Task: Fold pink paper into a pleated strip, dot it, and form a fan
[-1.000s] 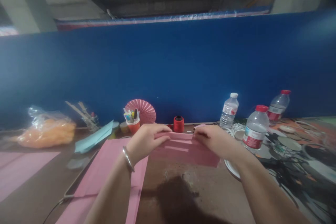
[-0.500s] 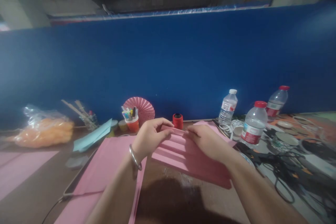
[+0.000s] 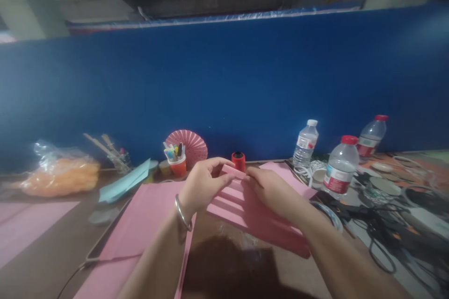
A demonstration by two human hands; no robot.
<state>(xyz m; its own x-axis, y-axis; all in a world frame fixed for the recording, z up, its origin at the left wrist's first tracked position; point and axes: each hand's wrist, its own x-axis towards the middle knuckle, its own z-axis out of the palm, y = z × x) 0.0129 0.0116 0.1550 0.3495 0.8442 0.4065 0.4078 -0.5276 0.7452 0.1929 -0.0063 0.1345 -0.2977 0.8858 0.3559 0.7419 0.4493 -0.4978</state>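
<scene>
- A craft workshop, it seems
- Worktable point(image 3: 52, 243) with pink sheets point(image 3: 140, 224), pleated fan point(image 3: 191, 147), thread spool point(image 3: 238, 163), cup point(image 3: 177, 168) of pens point(image 3: 173, 152)
- Concrete beams point(image 3: 203, 2) above blue partition point(image 3: 224, 79)

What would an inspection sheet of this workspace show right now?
Surface: brown table, partly shadowed in front of the work.
Job's things: pleated pink paper, held; flat pink sheets to its left.
Clutter: pink fan, pen cup and red spool at the back; bagged orange material at left; three bottles at right.
Fingers: left fingers and right fingers pinch the paper's far edge.
Cables: black cables tangled at right; thin cord at left.
Surroundings: blue panel behind the table; other people, nothing seen.
</scene>
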